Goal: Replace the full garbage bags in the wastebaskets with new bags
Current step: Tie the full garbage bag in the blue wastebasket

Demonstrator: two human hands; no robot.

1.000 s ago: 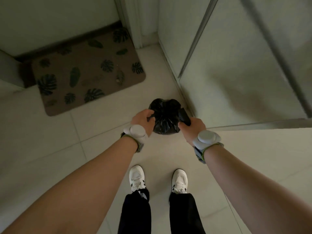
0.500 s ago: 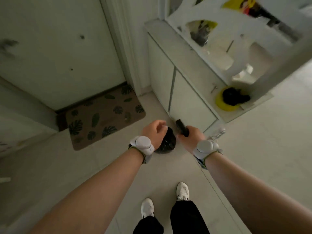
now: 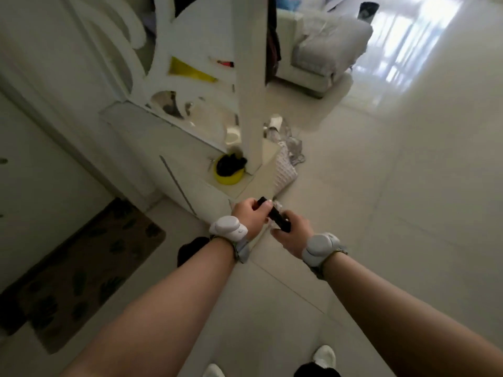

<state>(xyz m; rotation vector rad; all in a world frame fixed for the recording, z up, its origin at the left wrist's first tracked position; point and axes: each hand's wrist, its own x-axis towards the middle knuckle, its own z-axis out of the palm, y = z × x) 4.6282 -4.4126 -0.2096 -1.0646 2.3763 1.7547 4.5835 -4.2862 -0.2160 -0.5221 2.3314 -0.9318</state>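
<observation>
A small black roll of new garbage bags (image 3: 275, 216) is held in front of me between both hands. My left hand (image 3: 249, 216) pinches its upper end, and my right hand (image 3: 293, 233) grips its lower end. The full black garbage bag (image 3: 191, 249) sits on the tiled floor by the cabinet corner, partly hidden behind my left wrist, and neither hand touches it. No wastebasket is plainly in view.
A low white cabinet (image 3: 168, 148) with a carved white partition (image 3: 250, 77) stands ahead left; a yellow bowl (image 3: 230, 178) holding something black sits on it. A white woven basket (image 3: 285, 170) stands past the corner. A brown doormat (image 3: 81, 270) lies left, a sofa (image 3: 326, 53) far ahead.
My left hand has let go of the full black bag, which now sits on the floor, and has joined my right hand on the roll. My view swung right toward the room.
</observation>
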